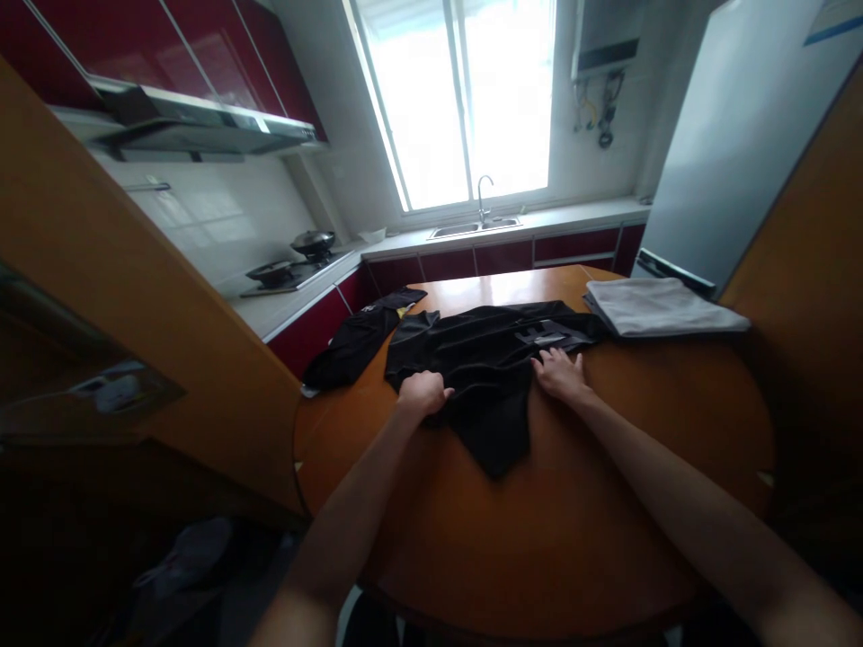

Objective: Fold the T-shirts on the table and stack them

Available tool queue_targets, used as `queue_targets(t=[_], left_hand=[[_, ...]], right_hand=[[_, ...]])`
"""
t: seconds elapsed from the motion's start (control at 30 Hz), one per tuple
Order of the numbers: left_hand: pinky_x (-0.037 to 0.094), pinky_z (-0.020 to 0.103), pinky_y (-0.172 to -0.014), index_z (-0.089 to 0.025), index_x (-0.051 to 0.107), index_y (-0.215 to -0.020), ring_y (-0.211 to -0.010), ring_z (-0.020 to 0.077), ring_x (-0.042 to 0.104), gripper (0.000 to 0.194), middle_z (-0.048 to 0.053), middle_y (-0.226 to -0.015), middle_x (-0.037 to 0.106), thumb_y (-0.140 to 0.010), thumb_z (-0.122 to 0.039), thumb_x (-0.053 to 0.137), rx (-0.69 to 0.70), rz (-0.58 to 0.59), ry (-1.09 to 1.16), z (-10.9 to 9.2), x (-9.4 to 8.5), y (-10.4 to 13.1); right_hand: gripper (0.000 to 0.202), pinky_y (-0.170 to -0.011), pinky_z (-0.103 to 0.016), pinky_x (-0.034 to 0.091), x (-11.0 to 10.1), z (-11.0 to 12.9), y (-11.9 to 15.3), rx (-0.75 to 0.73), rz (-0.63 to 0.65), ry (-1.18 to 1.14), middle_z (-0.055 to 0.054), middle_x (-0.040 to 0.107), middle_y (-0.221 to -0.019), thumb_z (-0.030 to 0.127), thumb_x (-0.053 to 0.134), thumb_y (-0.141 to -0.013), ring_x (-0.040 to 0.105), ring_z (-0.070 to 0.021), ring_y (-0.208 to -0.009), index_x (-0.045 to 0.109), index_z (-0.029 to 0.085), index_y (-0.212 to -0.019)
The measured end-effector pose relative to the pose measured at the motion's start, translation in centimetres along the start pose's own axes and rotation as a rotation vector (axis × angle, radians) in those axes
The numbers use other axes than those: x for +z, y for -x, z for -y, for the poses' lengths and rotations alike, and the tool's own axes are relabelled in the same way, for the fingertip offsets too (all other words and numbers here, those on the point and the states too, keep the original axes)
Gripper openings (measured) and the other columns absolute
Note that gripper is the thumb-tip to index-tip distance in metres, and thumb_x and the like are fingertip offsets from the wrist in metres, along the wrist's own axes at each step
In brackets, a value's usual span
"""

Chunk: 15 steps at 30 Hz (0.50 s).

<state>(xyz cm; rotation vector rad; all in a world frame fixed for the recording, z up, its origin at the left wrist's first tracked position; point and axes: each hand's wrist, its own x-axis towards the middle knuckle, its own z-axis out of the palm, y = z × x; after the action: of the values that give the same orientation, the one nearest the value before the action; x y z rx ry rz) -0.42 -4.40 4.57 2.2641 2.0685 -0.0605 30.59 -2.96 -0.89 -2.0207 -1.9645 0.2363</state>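
A black T-shirt (465,359) lies spread on the wooden table, wrinkled, with a grey print at its right side. One sleeve of it points toward me. My left hand (423,394) is closed at the shirt's near left edge, its fingers curled around the cloth and the thumb pointing right. At the near right edge, just below the grey print, my right hand (559,373) rests with its fingers stretched out, fingertips touching the cloth.
The round wooden table (539,530) fills the foreground. Another dark garment (357,341) hangs over its left edge. Folded grey cloths (664,305) are stacked at the right. Beyond stand a counter with a sink (475,226), a stove with pans (314,241), and a fridge (734,135).
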Motion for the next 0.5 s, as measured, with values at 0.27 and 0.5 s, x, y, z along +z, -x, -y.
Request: queue_targets(t=[0.27, 0.5], left_hand=[[0.054, 0.029, -0.088, -0.019, 0.076, -0.099, -0.093, 0.0208, 0.073, 0.038, 0.007, -0.100, 0.077, -0.099, -0.043, 0.047, 0.281, -0.167, 0.465, 1.1, -0.9, -1.6], [0.039, 0.037, -0.114, -0.024, 0.061, -0.134, -0.138, 0.0227, 0.049, 0.038, 0.008, -0.149, 0.053, -0.099, -0.030, 0.047, 0.051, -0.203, 0.166, 4.4, 2.4, -4.1]], right_hand=[[0.044, -0.108, -0.040, 0.035, -1.7, -0.6, -0.5, 0.008, -0.150, -0.090, -0.015, 0.063, -0.132, 0.028, 0.028, -0.101, 0.055, -0.0269, -0.123, 0.065, 0.015, -0.122], [0.058, -0.115, -0.050, 0.024, 0.9, 4.3, 2.7, -0.129, -0.026, -0.002, -0.020, 0.041, -0.156, 0.044, 0.046, -0.098, 0.032, -0.0345, -0.146, 0.047, 0.016, -0.149]])
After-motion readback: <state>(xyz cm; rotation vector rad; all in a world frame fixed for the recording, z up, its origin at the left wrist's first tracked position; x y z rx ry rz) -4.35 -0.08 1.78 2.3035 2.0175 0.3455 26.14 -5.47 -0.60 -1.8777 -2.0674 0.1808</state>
